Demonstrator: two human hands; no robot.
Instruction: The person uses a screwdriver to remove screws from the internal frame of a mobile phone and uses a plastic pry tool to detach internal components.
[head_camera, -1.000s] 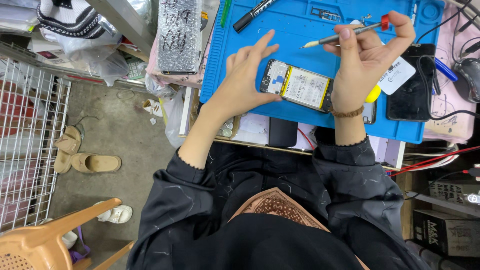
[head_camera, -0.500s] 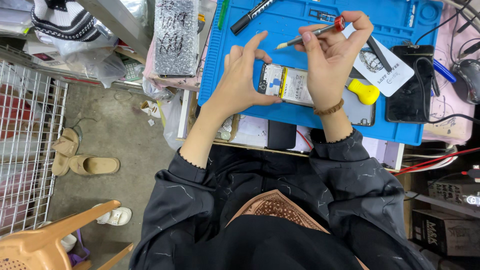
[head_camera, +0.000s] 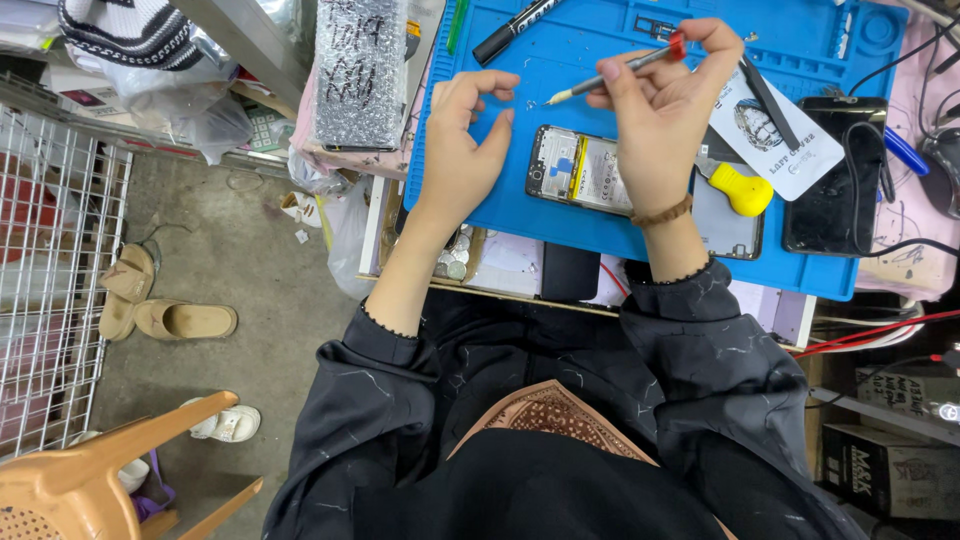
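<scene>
The right hand (head_camera: 668, 105) has its grip clamped on a slim screwdriver (head_camera: 612, 72), fingertips pinching near the red cap while the tip points left toward the left hand (head_camera: 462, 140). The left grip is pinched nearly together, thumb meeting forefinger just off the tool's tip — whether a tiny screw sits between them is too small to tell.

A screw that small could slip from that pinch and vanish on the blue mat (head_camera: 560, 215) or roll off the table edge below the wrists.

The opened phone (head_camera: 580, 172) lies just beneath the right grip; a careless tip could scratch its battery. A yellow-handled tool (head_camera: 745, 190), a card (head_camera: 785, 135) and a black marker (head_camera: 515, 30) crowd the space beyond.
</scene>
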